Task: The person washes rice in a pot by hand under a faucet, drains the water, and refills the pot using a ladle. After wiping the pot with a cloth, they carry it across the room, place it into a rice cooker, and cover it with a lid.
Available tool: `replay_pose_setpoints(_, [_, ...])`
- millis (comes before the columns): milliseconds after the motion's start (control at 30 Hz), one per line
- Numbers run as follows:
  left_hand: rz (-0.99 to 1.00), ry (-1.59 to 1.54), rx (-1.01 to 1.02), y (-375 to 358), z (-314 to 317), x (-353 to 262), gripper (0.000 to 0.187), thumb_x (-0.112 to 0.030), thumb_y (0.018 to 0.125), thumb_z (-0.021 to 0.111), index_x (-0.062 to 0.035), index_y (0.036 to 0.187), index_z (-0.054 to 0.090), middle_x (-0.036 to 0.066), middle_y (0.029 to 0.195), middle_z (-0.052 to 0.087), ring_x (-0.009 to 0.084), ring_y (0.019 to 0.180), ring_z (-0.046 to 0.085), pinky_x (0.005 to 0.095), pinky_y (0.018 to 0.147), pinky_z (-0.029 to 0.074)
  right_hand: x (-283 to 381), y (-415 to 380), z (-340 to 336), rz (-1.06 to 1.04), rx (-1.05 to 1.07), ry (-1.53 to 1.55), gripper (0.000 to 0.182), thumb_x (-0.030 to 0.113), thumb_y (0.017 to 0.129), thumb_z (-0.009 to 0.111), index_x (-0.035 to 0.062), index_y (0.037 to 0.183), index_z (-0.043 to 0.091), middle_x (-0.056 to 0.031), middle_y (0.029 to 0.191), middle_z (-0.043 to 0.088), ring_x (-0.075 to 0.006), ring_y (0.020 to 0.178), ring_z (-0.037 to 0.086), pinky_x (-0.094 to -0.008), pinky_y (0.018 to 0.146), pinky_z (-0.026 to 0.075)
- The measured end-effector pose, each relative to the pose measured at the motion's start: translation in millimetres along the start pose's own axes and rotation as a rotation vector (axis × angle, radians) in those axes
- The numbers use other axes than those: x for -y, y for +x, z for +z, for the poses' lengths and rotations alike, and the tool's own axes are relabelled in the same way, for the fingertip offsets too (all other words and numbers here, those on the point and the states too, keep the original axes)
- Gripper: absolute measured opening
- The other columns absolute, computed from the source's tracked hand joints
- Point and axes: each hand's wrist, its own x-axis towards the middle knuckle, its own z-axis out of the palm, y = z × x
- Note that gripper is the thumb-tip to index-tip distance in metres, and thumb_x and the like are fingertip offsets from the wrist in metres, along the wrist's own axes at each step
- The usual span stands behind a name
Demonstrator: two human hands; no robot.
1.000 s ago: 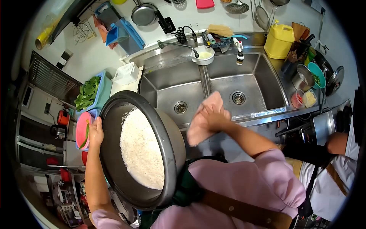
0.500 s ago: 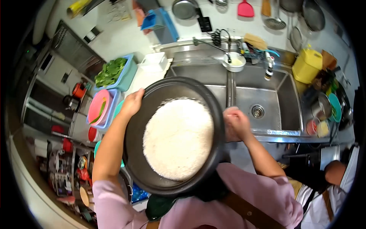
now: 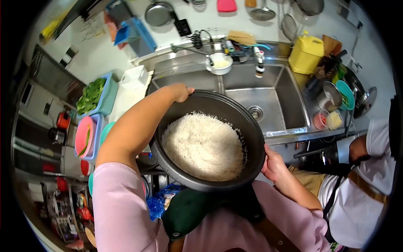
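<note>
A large dark pot (image 3: 226, 108) of white rice grains (image 3: 201, 147) is held up in front of my body, above floor level and beside the sink. My left hand (image 3: 180, 92) is closed around the far rim, upper left, with its forearm stretched over the pot's left side. On the right side, my right hand (image 3: 275, 163) grips the pot's outer edge, fingers partly hidden behind it. The rice lies heaped in the pot, with loose grains on the wall at the far edge.
Beyond the pot is a double steel sink (image 3: 268, 98) with a white bowl (image 3: 219, 64) at its back edge. Leafy greens (image 3: 91, 96) fill a tub at left. A yellow jug (image 3: 306, 54) stands at right. Another person (image 3: 357, 185) is close on my right.
The pot has turned and shifted rightward, its opening now less face-on to me. My left hand has gone from its left side to the far rim. The view has swung right.
</note>
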Motion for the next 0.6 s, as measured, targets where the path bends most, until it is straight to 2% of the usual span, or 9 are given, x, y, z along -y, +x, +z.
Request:
replay_pose_setpoints(100, [0.15, 0.028, 0.026, 28, 7, -12, 0.058, -0.048, 0.088, 0.026, 0.0003, 0.104, 0.055, 0.022, 0.107, 0.052, 0.0371, 0.103, 0.047, 0.0396, 0.086, 0.036, 8, -10, -2, -0.018, -0.105, 0.063, 0.041, 0.034, 0.091, 0.03, 0.0012, 0.109, 0.046, -0.0097, 0.098, 0.058, -0.0203, 0.081, 0.059, -0.0319, 0.063, 0.049])
replay_pose_setpoints(167, [0.133, -0.008, 0.033, 30, -6, -24, 0.056, -0.048, 0.087, 0.028, -0.0027, 0.104, 0.056, 0.022, 0.108, 0.052, 0.0372, 0.102, 0.047, 0.0393, 0.086, 0.036, 20, -15, 1, -0.047, -0.063, -0.015, 0.036, 0.028, 0.09, 0.035, -0.0009, 0.107, 0.048, -0.0109, 0.098, 0.059, -0.0198, 0.084, 0.059, -0.0307, 0.072, 0.049])
replay_pose_setpoints(200, [0.109, -0.053, 0.018, 34, -10, -23, 0.055, -0.048, 0.087, 0.029, -0.0031, 0.104, 0.056, 0.022, 0.105, 0.053, 0.0371, 0.1, 0.048, 0.0391, 0.085, 0.037, 27, -11, 4, -0.055, -0.071, -0.017, 0.036, 0.028, 0.09, 0.035, -0.0009, 0.107, 0.048, -0.0109, 0.098, 0.059, -0.0198, 0.084, 0.059, -0.0307, 0.072, 0.049])
replay_pose_setpoints(267, [0.109, -0.091, 0.014, 43, -10, -20, 0.054, -0.047, 0.087, 0.03, -0.0035, 0.105, 0.055, 0.022, 0.103, 0.054, 0.037, 0.098, 0.05, 0.0389, 0.084, 0.037, 39, -1, 12, -0.196, -0.174, -0.122, 0.031, 0.026, 0.088, 0.039, -0.001, 0.095, 0.053, -0.0097, 0.085, 0.061, -0.0166, 0.067, 0.06, -0.0271, 0.055, 0.049])
replay_pose_setpoints(300, [0.125, -0.199, -0.043, 49, -7, -16, 0.054, -0.047, 0.087, 0.03, -0.0022, 0.104, 0.056, 0.023, 0.101, 0.054, 0.0374, 0.096, 0.05, 0.0393, 0.083, 0.038, 44, 4, 16, -0.244, -0.228, -0.16, 0.025, 0.024, 0.087, 0.044, 0.0016, 0.087, 0.054, -0.0057, 0.073, 0.06, -0.0125, 0.053, 0.055, -0.0245, 0.042, 0.042])
replay_pose_setpoints(367, [0.163, -0.298, -0.086, 63, 6, -10, 0.054, -0.046, 0.087, 0.031, -0.0009, 0.102, 0.056, 0.024, 0.098, 0.055, 0.0379, 0.094, 0.051, 0.0398, 0.082, 0.039, 44, 32, -3, -0.366, -0.367, -0.318, 0.024, 0.025, 0.087, 0.045, 0.0016, 0.089, 0.052, -0.0037, 0.071, 0.057, -0.0118, 0.052, 0.053, -0.0233, 0.039, 0.041])
replay_pose_setpoints(400, [0.152, -0.343, -0.208, 68, 16, -7, 0.054, -0.046, 0.087, 0.031, -0.0002, 0.1, 0.056, 0.024, 0.096, 0.055, 0.0383, 0.093, 0.051, 0.0403, 0.081, 0.039, 43, 46, -11, -0.375, -0.383, -0.313, 0.024, 0.025, 0.087, 0.045, 0.0016, 0.089, 0.052, -0.0037, 0.071, 0.057, -0.0118, 0.052, 0.053, -0.0233, 0.039, 0.041])
replay_pose_setpoints(467, [0.13, -0.408, -0.393, 76, 33, -7, 0.052, -0.044, 0.087, 0.032, 0.0007, 0.093, 0.058, 0.024, 0.094, 0.056, 0.0398, 0.091, 0.051, 0.042, 0.08, 0.04, 44, 68, -20, -0.461, -0.529, -0.419, 0.024, 0.027, 0.085, 0.048, 0.0033, 0.083, 0.053, -0.0003, 0.063, 0.053, -0.0086, 0.046, 0.046, -0.0222, 0.036, 0.033])
replay_pose_setpoints(600, [0.13, -0.521, -0.451, 92, 53, 0, 0.048, -0.041, 0.087, 0.035, 0.0001, 0.089, 0.058, 0.025, 0.088, 0.056, 0.0402, 0.085, 0.052, 0.0427, 0.076, 0.041, 50, 91, -24, -0.52, -0.586, -0.543, 0.026, 0.028, 0.085, 0.049, 0.003, 0.082, 0.054, -0.0004, 0.061, 0.052, -0.0082, 0.046, 0.044, -0.0231, 0.036, 0.033])
